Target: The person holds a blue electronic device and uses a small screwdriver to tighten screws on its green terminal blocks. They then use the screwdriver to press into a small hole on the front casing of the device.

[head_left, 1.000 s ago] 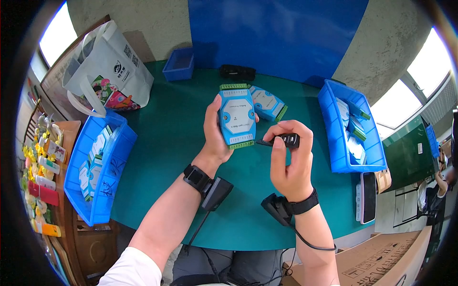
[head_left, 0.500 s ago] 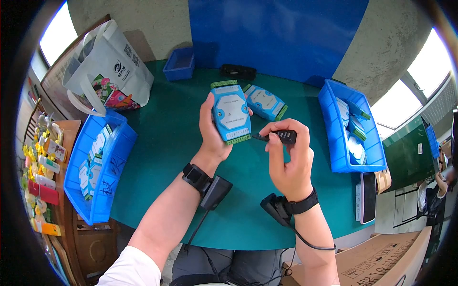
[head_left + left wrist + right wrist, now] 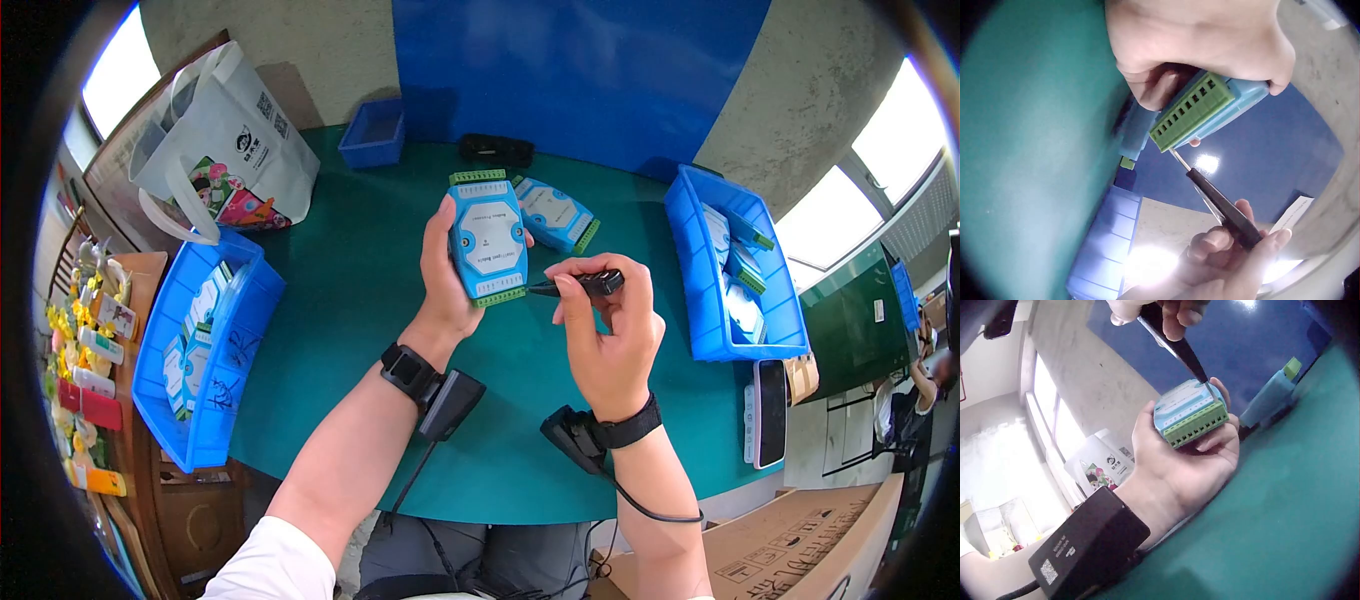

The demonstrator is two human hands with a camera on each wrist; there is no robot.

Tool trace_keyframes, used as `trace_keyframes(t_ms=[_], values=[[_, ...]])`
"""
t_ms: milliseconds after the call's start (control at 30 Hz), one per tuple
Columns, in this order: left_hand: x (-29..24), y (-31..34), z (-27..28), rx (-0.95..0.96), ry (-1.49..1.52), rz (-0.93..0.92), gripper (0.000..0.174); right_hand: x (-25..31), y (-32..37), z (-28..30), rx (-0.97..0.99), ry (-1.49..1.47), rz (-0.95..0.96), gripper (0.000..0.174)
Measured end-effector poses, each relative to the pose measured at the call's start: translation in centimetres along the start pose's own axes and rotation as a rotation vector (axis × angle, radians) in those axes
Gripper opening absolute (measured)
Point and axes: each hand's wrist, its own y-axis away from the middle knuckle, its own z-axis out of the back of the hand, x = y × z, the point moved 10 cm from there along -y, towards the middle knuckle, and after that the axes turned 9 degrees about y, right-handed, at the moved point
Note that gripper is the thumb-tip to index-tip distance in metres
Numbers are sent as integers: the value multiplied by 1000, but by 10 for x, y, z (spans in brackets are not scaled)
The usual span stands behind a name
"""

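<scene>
My left hand [image 3: 447, 275] holds a blue-and-white electronic module [image 3: 488, 235] with green terminal blocks at both ends. Thumb and fingers grip its sides. In my right hand [image 3: 612, 345] a small black screwdriver [image 3: 590, 285] is pinched between thumb and fingers. Its thin metal tip meets the near green terminal block [image 3: 1191, 115] at one end corner, seen in the left wrist view. From the right wrist, the screwdriver [image 3: 1179, 350] slants down onto the top of that terminal block [image 3: 1194, 427]. A second module [image 3: 555, 213] lies on the table just behind.
Blue bins with more modules stand at left [image 3: 215, 420] and right [image 3: 690, 270] of the green table [image 3: 350, 420]. At the back are a small blue box [image 3: 372, 150], a black pouch-like item [image 3: 497, 150] and a white bag [image 3: 250, 130]. A phone-like device [image 3: 770, 415] lies at right.
The held module first shifted left and up, then slightly back right. My right hand followed it, and the screwdriver tip, slightly apart from the block half a second ago, now meets its right corner.
</scene>
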Motion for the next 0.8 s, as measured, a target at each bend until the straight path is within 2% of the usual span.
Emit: trace_keyframes(t_ms=[300, 800], values=[[3, 1, 1, -20, -2, 17, 75, -4, 0, 3, -40, -34, -66, 28], [1, 0, 3, -15, -19, 7, 74, -4, 0, 3, -48, -53, -68, 41]])
